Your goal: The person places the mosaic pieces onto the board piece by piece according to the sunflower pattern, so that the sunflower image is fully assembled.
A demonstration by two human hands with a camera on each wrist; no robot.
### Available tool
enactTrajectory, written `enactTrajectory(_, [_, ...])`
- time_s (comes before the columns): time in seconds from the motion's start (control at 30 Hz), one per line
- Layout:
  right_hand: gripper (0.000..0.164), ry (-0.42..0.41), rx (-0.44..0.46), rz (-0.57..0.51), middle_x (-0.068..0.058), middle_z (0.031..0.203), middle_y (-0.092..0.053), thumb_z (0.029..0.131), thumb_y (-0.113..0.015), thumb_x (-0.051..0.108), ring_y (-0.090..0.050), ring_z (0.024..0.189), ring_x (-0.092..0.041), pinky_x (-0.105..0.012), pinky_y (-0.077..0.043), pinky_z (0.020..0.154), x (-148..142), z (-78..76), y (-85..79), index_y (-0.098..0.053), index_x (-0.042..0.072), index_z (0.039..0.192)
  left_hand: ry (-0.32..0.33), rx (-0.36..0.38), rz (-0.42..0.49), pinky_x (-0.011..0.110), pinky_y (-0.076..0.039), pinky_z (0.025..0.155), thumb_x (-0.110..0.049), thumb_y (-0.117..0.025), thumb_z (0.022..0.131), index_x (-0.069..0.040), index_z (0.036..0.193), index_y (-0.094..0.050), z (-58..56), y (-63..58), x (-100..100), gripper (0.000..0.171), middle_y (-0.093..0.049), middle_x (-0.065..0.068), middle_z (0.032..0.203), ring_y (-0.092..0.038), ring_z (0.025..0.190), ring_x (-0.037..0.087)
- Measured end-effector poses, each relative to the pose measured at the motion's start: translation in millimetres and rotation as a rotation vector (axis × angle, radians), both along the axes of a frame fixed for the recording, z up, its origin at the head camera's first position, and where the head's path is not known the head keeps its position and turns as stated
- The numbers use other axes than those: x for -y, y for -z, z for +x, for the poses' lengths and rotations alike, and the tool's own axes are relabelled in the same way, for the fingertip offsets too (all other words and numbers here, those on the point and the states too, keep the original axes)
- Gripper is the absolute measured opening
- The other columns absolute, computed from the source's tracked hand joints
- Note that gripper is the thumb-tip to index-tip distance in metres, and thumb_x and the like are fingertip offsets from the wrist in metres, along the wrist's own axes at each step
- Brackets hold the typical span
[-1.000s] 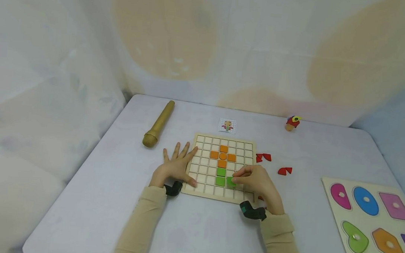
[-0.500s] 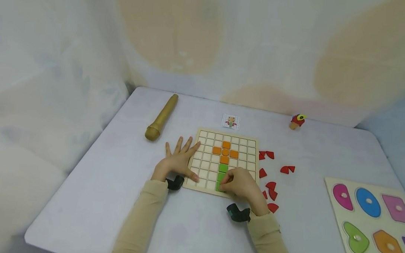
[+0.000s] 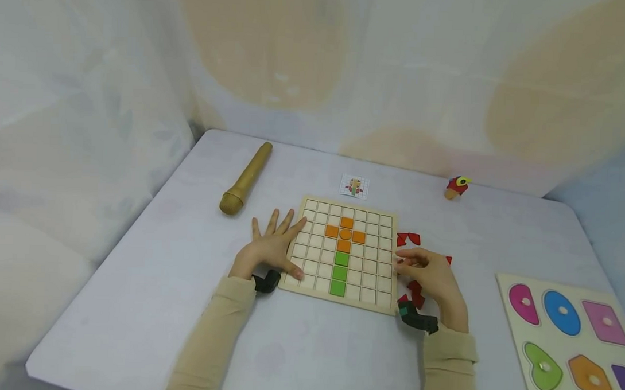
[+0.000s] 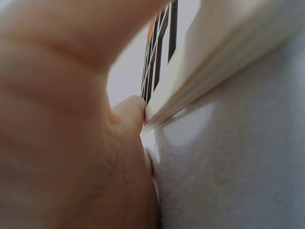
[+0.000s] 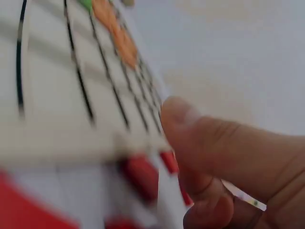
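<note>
My left hand point(image 3: 269, 251) lies with spread fingers along the left edge of the wooden grid board point(image 3: 312, 282), its thumb and a fingertip on the rim. In the left wrist view the thumb point(image 4: 131, 109) touches the board's corner. Orange tiles point(image 3: 344, 246) form a cross around a round orange piece point(image 3: 345, 234), with a column of green tiles point(image 3: 339, 273) below. My right hand point(image 3: 431, 274) is beside the board's right edge, fingers bent and thumb apart from them, above red pieces point(image 3: 416, 294). Nothing shows between its fingertips; the right wrist view has red pieces point(image 5: 143, 176) behind the thumb.
A small pattern card point(image 3: 354, 186) lies behind the board. A gold microphone-shaped object point(image 3: 247, 178) is at the back left, a red bird figure point(image 3: 456, 187) at the back right. A shape puzzle board with knobs point(image 3: 541, 318) lies at the right. Curtains surround the table point(image 3: 133, 303).
The third green tile has gone into the bottom of the column, and my right hand has let go of it. That hand has moved right to the red pieces. My left hand stays put.
</note>
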State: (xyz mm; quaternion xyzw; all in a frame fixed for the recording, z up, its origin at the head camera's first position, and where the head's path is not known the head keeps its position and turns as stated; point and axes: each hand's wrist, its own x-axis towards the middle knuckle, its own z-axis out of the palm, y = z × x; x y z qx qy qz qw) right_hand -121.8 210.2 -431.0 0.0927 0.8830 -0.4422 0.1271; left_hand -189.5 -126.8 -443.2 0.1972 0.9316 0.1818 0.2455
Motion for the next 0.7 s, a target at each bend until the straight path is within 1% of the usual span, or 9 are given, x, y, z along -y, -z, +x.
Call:
enactTrajectory(0.07, [0.044,0.029,0.027,0.048,-0.003,0.09,-0.063,0.086,-0.074,0.027,-0.053,0.077,-0.015,-0.024,-0.044,0.059,-8,1.1,3.1,-0.065,0.006,0.123,-0.003,-0.008,0.004,0.072,0.026,0.102,-0.061,-0.082,0.059,-0.027,0.157,0.0,-0.2,-0.7,1,0.132,0.019,0.007,0.162,0.028,0.145,0.038])
enactTrajectory(0.17, [0.045,0.024,0.032,0.088,-0.004,0.088,-0.06,0.085,-0.074,0.025,-0.051,0.07,-0.015,-0.024,-0.044,0.058,-13,1.0,7.4,-0.064,0.005,0.124,-0.007,-0.016,0.006,0.072,0.026,0.102,-0.062,-0.083,0.059,-0.027,0.157,-0.001,-0.1,-0.4,2,0.132,0.018,0.007,0.163,0.028,0.145,0.037])
enactTrajectory(0.27, [0.044,0.01,0.032,0.109,-0.005,0.089,-0.057,0.085,-0.074,0.023,-0.05,0.066,-0.015,-0.024,-0.043,0.055,-13,0.0,10.9,-0.064,0.005,0.124,-0.003,-0.008,0.003,0.072,0.025,0.103,-0.062,-0.082,0.059,-0.028,0.157,0.0,0.5,1.8,2,0.132,0.019,0.006,0.162,0.028,0.145,0.037])
enactTrajectory(0.37, [0.04,0.009,0.019,0.124,-0.007,0.091,-0.058,0.085,-0.075,0.022,-0.05,0.07,-0.016,-0.024,-0.044,0.057,-11,0.0,12.9,-0.064,0.005,0.119,-0.005,-0.007,0.007,0.072,0.025,0.103,-0.062,-0.082,0.059,-0.028,0.157,-0.001,1.5,3.4,2,0.132,0.019,0.006,0.162,0.028,0.145,0.037])
enactTrajectory(0.53, [0.037,0.035,0.013,0.118,-0.012,0.098,-0.067,0.083,-0.077,0.027,-0.055,0.079,-0.019,-0.026,-0.047,0.061,-13,3.7,11.7,-0.062,0.003,0.107,-0.007,-0.011,0.012,0.073,0.025,0.102,-0.062,-0.082,0.06,-0.028,0.157,-0.001,2.1,4.4,3,0.131,0.018,0.007,0.163,0.028,0.145,0.038])
enactTrajectory(0.6, [0.036,0.055,0.025,0.123,-0.011,0.098,-0.068,0.084,-0.076,0.03,-0.056,0.08,-0.019,-0.026,-0.046,0.063,-16,5.7,9.9,-0.063,0.004,0.105,-0.003,-0.009,0.013,0.072,0.025,0.102,-0.062,-0.082,0.06,-0.028,0.157,0.0,1.8,4.9,2,0.131,0.019,0.007,0.162,0.028,0.145,0.038])
enactTrajectory(0.7, [0.033,0.098,0.001,0.119,-0.008,0.093,-0.071,0.085,-0.074,0.031,-0.056,0.081,-0.018,-0.026,-0.044,0.065,-18,6.9,7.0,-0.066,0.003,0.102,0.003,-0.008,0.01,0.072,0.025,0.102,-0.062,-0.081,0.06,-0.028,0.157,0.0,1.0,5.1,1,0.131,0.019,0.006,0.162,0.029,0.145,0.037])
